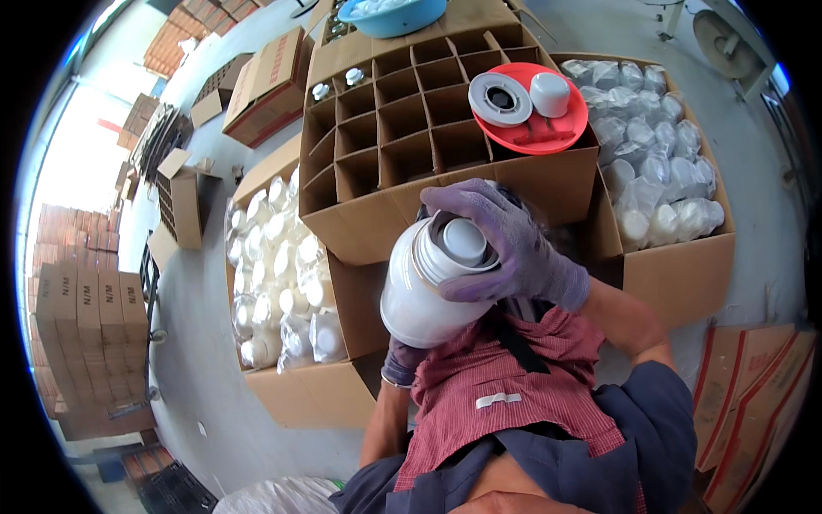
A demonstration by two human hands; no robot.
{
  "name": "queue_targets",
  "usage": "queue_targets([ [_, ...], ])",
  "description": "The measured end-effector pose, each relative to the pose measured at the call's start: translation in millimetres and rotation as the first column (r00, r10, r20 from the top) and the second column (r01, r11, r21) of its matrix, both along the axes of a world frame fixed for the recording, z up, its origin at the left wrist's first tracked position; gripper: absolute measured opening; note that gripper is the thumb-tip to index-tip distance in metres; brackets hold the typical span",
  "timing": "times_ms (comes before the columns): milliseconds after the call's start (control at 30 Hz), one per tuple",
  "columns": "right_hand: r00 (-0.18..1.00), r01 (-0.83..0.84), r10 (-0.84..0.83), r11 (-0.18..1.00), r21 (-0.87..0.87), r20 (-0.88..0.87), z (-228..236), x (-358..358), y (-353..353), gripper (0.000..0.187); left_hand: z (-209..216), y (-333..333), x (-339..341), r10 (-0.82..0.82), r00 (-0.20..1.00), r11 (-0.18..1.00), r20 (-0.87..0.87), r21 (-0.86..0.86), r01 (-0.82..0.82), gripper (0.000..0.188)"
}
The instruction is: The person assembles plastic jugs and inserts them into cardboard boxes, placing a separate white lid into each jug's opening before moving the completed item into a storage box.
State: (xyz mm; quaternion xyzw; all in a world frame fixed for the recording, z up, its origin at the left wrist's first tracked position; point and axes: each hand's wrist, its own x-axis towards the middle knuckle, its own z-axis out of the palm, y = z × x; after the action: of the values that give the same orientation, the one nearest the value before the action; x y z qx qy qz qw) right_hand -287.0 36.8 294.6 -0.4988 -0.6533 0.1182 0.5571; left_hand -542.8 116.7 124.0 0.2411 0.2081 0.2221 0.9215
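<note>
A white vacuum flask [419,295] is tilted in front of my apron, its top facing me. A round white stopper [465,242] sits in the flask's neck. My right hand [505,236], in a purple-grey glove, curls over the top, fingers and thumb on either side of the neck. Below the flask, my gloved left hand [401,361] supports its lower part; the flask hides most of those fingers. Just beyond, a red plate [524,141] rests on the divided carton, holding a white ring-shaped lid [499,98], a white cup [550,94] and small red pieces.
The divided cardboard carton [368,223] holds a few white-capped items at its far left. Open cartons of plastic-wrapped white parts stand left [300,398] and right [685,265]. A blue basin [394,20] lies at the far edge. Flattened cartons [753,394] lean at right.
</note>
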Motion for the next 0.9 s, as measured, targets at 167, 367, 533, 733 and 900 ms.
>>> queue_targets([
  [167, 0.995, 0.075, -0.081, 0.991, 0.107, 0.055, 9, -5, -1, 0.075, 0, 7, 10, 0.004, 1.0, 1.0, 0.021, -0.022, -0.004, 0.049],
  [367, 0.998, 0.004, 0.003, 0.993, 0.121, -0.059, 5, 2, -3, 0.079, 8, 26, 13, 0.043, 0.997, 0.997, -0.065, 0.071, -0.039, 0.046],
  [533, 0.976, 0.202, -0.187, 0.968, 0.147, -0.109, -47, 12, -32, 0.078, 52, 114, 7, 0.266, 0.906, 0.81, -0.329, 0.585, -0.025, 0.044],
  [733, 0.956, 0.018, 0.075, 0.949, -0.314, 0.284, -111, 47, -84, 0.037, 165, 80, 144, -0.032, 0.636, -0.462, -0.771, 0.575, 0.675, 0.046],
  [900, 0.73, 0.509, -0.478, 0.857, 0.078, 0.488, -92, 142, 34, 0.033, 103, 52, 151, -0.053, 0.554, -0.606, -0.831, 0.468, 0.643, 0.054],
])
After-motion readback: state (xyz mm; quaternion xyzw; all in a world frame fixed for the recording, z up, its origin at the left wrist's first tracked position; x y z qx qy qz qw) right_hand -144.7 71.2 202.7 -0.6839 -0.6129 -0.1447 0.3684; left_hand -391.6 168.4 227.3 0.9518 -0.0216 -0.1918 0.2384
